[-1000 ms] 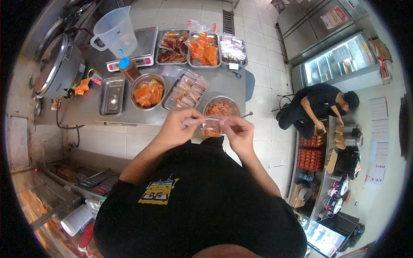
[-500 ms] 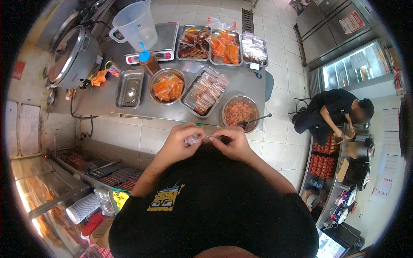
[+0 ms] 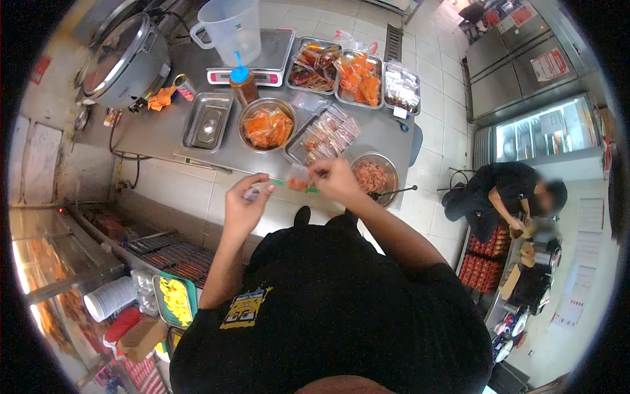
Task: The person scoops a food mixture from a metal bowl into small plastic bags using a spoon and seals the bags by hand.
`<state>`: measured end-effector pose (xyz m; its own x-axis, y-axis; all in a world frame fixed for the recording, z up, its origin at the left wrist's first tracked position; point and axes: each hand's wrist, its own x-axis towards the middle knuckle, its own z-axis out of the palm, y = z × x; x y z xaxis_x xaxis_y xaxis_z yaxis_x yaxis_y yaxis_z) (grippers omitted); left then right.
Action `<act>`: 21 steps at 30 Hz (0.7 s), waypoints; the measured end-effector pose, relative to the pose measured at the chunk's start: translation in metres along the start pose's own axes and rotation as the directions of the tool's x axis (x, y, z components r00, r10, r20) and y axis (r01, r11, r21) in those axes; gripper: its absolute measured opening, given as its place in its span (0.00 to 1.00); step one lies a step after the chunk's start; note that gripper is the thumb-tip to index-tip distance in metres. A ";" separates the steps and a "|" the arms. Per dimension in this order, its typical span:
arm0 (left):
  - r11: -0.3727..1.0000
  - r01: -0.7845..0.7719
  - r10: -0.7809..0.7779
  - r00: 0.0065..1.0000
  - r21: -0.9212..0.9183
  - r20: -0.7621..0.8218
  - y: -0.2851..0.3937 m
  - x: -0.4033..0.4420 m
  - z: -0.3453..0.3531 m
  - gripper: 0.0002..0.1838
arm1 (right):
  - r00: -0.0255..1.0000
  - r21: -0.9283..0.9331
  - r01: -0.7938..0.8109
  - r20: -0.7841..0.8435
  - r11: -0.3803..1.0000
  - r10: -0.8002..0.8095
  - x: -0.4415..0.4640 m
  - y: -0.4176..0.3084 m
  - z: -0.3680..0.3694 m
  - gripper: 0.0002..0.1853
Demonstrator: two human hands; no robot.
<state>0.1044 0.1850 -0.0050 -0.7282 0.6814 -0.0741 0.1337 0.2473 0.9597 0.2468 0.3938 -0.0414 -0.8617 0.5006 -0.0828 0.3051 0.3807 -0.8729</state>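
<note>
My right hand [image 3: 335, 178] is closed on the top of a small clear plastic bag [image 3: 298, 182] with reddish meat in it. The bag hangs by the table's front edge, close to a metal tray of filled bags [image 3: 331, 131]. To the right stands a metal bowl of chopped meat [image 3: 371, 176] with a dark-handled spoon [image 3: 400, 190] in it. Further left, my left hand [image 3: 244, 203] is raised with its fingers curled around a pale, purplish wad of thin plastic [image 3: 253, 191]; its exact kind is unclear. The two hands are apart.
On the steel table [image 3: 157, 141] are a bowl of orange food bags [image 3: 266, 127], a metal pan [image 3: 207, 123], a sauce bottle [image 3: 243, 85], a scale [image 3: 279, 56] and a plastic jug [image 3: 230, 29]. A person [image 3: 505, 190] sits at right beside egg trays [image 3: 482, 269].
My hands have parted. The right moved forward over the table's edge with the small bag, while the left shifted left and lower. My head view has moved slightly.
</note>
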 end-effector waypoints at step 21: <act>0.978 -0.021 -0.020 0.980 0.208 0.196 -0.124 0.082 0.099 0.15 | 0.950 -0.661 -0.308 -0.246 0.684 0.191 0.137 0.159 0.023 0.13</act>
<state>0.0944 0.2787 -0.1572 -0.5849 0.7980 -0.1455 0.2859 0.3706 0.8837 0.1684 0.5050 -0.2028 -0.6611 0.7394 -0.1270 0.7423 0.6200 -0.2541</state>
